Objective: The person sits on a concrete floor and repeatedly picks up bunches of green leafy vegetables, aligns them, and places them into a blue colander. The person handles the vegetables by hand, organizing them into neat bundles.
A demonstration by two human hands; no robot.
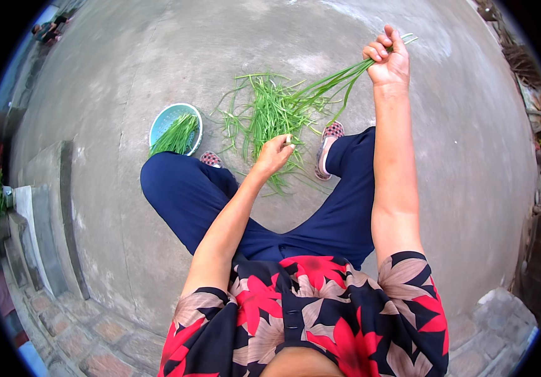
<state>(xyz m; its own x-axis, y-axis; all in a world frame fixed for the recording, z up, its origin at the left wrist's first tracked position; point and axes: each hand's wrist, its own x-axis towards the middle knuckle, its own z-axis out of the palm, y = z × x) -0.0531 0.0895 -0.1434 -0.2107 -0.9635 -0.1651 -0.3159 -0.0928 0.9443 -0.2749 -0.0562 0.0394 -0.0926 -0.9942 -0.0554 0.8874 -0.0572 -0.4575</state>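
High on the right, my right hand [388,56] is closed around a small bunch of long green chive-like stalks [341,80]. Their pale ends stick out past the fingers, while the green leaves slope down left to the heap. A loose heap of the same greens [270,108] lies on the concrete between my feet. Over the near edge of this heap is my left hand [276,154], fingers curled and thumb beside them. Whether it pinches a stalk cannot be made out. A light-blue perforated plastic basket [169,115] with a white rim holds a neater bundle of greens [178,133].
My checkered shoes [331,129] stand on either side of the heap, and my left knee [166,174] partly covers the basket's near side. Concrete steps [65,212] rise at left. Stacked brushwood [522,61] lines the right edge. Another person [46,32] sits far off at upper left.
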